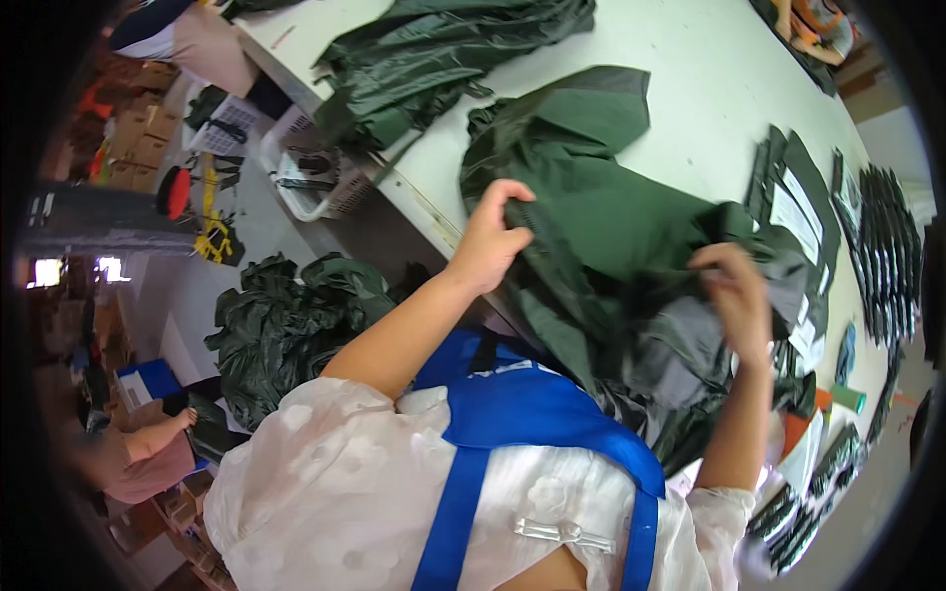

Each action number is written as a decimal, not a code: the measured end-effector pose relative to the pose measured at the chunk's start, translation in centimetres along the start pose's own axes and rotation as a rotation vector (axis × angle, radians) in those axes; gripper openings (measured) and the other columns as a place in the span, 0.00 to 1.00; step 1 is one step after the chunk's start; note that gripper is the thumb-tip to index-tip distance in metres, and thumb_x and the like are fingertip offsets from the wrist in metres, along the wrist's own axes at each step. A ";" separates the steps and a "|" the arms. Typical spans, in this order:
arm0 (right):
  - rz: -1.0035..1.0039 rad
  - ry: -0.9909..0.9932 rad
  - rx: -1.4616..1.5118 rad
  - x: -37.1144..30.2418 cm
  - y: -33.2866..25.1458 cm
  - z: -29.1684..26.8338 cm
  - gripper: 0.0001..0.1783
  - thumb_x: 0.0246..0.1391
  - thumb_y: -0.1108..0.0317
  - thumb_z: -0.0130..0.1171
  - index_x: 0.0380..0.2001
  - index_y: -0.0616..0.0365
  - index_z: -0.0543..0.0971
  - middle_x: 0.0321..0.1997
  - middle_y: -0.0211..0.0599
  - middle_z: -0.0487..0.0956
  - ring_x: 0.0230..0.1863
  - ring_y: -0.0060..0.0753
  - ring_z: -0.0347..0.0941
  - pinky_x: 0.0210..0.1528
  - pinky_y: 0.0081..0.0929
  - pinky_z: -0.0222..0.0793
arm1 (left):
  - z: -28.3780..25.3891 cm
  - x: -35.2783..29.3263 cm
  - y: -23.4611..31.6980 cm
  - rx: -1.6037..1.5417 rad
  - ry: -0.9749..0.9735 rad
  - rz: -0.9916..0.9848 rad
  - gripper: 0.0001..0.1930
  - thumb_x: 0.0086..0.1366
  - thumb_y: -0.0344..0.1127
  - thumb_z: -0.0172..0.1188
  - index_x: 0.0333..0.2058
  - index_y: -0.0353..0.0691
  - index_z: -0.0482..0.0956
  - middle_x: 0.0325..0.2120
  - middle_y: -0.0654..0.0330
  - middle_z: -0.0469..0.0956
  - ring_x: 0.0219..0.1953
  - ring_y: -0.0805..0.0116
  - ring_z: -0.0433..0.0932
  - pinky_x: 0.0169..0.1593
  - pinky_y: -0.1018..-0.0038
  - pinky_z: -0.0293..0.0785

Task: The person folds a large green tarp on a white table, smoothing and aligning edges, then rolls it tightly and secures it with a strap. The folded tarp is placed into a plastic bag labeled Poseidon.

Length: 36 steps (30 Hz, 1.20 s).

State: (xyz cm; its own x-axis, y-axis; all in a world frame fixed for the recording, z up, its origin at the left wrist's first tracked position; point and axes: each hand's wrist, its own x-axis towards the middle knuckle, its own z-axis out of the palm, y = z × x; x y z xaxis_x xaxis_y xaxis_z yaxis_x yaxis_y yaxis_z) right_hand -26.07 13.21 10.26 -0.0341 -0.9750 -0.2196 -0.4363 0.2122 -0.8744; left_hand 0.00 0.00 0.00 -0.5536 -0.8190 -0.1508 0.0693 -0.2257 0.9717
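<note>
We see one dark green fabric garment with grey inner side (631,207) in the centre of the frame, partly upon the white flat table (709,79). Our left hand (496,234), near the centre, pinches its edge between thumb and fingers. Our right hand (737,295), right of centre, has bent fingers at the grey cloth, but it is blurred and we cannot tell whether it grips.

Garment (616,212) at the near edge of the white table (690,79) is dark green with grey areas; apron (537,406) is blue; blouse (340,483) bears white flowers on white.
</note>
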 end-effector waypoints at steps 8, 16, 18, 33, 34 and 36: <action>-0.143 -0.120 0.153 3.2 2.3 9.0 0.08 0.52 0.78 0.52 0.36 0.59 0.77 0.46 0.40 0.73 0.40 0.29 0.70 0.40 0.22 0.64 | 2.8 -1.9 0.1 -0.336 -0.025 0.029 0.35 0.55 0.14 0.49 0.61 0.45 0.55 0.47 0.55 0.67 0.44 0.72 0.72 0.49 0.76 0.68; -0.306 -0.125 -0.242 1.7 1.5 13.0 0.11 0.44 0.80 0.53 0.34 0.61 0.74 0.34 0.45 0.72 0.35 0.51 0.72 0.37 0.37 0.70 | 1.4 0.5 2.4 1.117 0.136 0.551 0.31 0.46 0.38 0.68 0.51 0.44 0.69 0.46 0.53 0.67 0.45 0.52 0.71 0.44 0.63 0.73; -0.325 -0.154 -0.336 1.3 1.5 13.8 0.10 0.46 0.77 0.54 0.35 0.60 0.74 0.35 0.46 0.73 0.35 0.53 0.73 0.36 0.42 0.71 | 3.3 1.8 3.7 1.348 -0.107 0.373 0.24 0.44 0.41 0.69 0.40 0.39 0.72 0.43 0.54 0.67 0.45 0.53 0.71 0.41 0.63 0.75; -0.237 -0.007 -0.157 -0.2 1.0 9.7 0.10 0.43 0.85 0.51 0.31 0.64 0.76 0.31 0.45 0.74 0.33 0.45 0.72 0.37 0.29 0.68 | -2.5 4.8 0.9 -0.542 0.138 -0.137 0.14 0.65 0.30 0.55 0.49 0.44 0.66 0.35 0.63 0.74 0.37 0.72 0.73 0.40 0.71 0.71; -0.249 -0.068 -0.151 -0.4 2.4 9.9 0.10 0.43 0.85 0.51 0.31 0.64 0.76 0.32 0.45 0.74 0.35 0.46 0.72 0.38 0.29 0.68 | -2.5 3.7 0.8 -0.522 0.125 -0.176 0.17 0.64 0.29 0.54 0.51 0.46 0.64 0.35 0.64 0.73 0.35 0.72 0.74 0.38 0.73 0.71; -0.257 -0.088 -0.098 -0.9 3.9 10.4 0.12 0.42 0.85 0.52 0.31 0.62 0.77 0.38 0.44 0.75 0.38 0.42 0.73 0.38 0.26 0.67 | -1.5 1.9 0.8 -0.506 0.095 -0.192 0.23 0.64 0.25 0.53 0.55 0.50 0.60 0.34 0.64 0.73 0.33 0.74 0.74 0.34 0.76 0.71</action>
State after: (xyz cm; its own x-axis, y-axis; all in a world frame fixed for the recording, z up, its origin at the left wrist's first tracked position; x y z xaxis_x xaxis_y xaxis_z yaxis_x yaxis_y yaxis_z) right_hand -18.39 15.63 2.60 0.1651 -0.9856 -0.0371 -0.5056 -0.0523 -0.8612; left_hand 0.25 -2.47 0.18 -0.5196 -0.7768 -0.3559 0.3780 -0.5825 0.7195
